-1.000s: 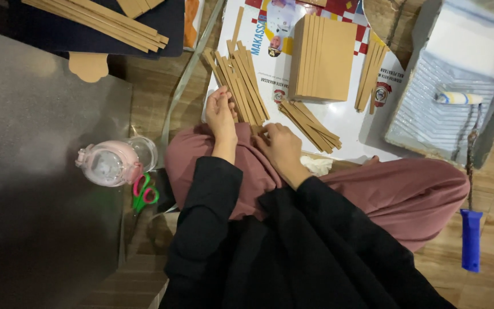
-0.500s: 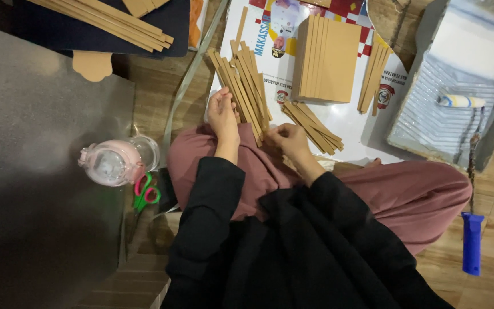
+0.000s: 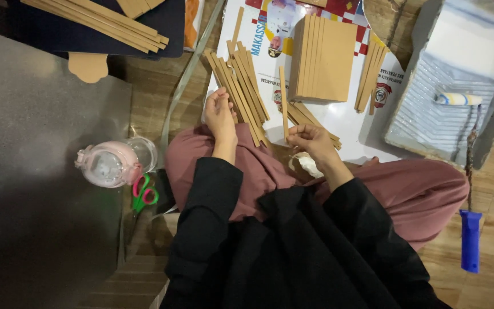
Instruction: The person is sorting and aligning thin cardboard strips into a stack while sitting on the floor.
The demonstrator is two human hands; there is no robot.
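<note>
I sit on the floor in black sleeves and a pink garment. My right hand (image 3: 310, 140) pinches one thin brown strip (image 3: 283, 97) and holds it upright, its tip pointing away from me. My left hand (image 3: 219, 114) rests at the near end of a loose pile of brown strips (image 3: 241, 91), fingers partly curled against it. A stack of wider brown boards (image 3: 322, 57) lies on a white printed sheet (image 3: 344, 123) beyond both hands. More strips (image 3: 307, 117) lie fanned out under my right hand.
A paint tray (image 3: 430, 123) with a small roller (image 3: 457, 99) sits at the right, and a blue roller handle (image 3: 470, 240) lies on the wood floor. A pink lidded jar (image 3: 112, 163) and pink-green scissors (image 3: 143, 194) rest beside a grey mat (image 3: 35, 171). More strips (image 3: 104, 23) lie on a dark sheet at top left.
My right hand has lifted a single strip off the fanned strips and raised it upright. My left hand stayed at the pile. The view shifted slightly.
</note>
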